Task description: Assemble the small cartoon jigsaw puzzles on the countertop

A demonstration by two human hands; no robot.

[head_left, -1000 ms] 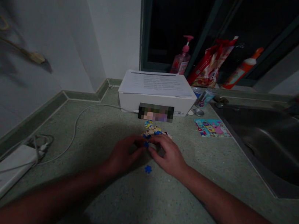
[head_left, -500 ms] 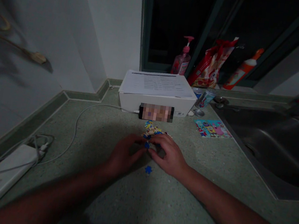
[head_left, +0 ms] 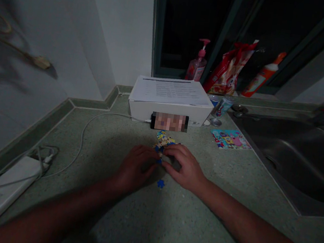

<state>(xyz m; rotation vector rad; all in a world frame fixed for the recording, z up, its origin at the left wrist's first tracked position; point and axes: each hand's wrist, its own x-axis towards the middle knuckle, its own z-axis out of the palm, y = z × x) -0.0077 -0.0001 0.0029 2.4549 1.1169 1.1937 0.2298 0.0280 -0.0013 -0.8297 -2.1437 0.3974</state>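
Observation:
Both my hands meet over a small heap of coloured jigsaw pieces [head_left: 163,141] on the green speckled counter [head_left: 166,218]. The fingers of my left hand [head_left: 133,168] are curled in, their tips pinching a blue piece at the heap's near edge. My right hand [head_left: 184,166] lies cupped over the heap's right side with bent fingers pressed on the pieces. A single blue jigsaw piece [head_left: 160,183] lies loose on the counter just below the two hands.
A white box [head_left: 169,100] with a phone leaning on its front stands behind the heap. A colourful picture card [head_left: 230,139] lies to the right, beside a steel sink [head_left: 295,156]. A soap pump, red bag and bottle line the window sill. A power strip [head_left: 5,184] with cables sits at left.
My hands have stayed at the heap and edged slightly together and away from me. The loose blue piece has not moved.

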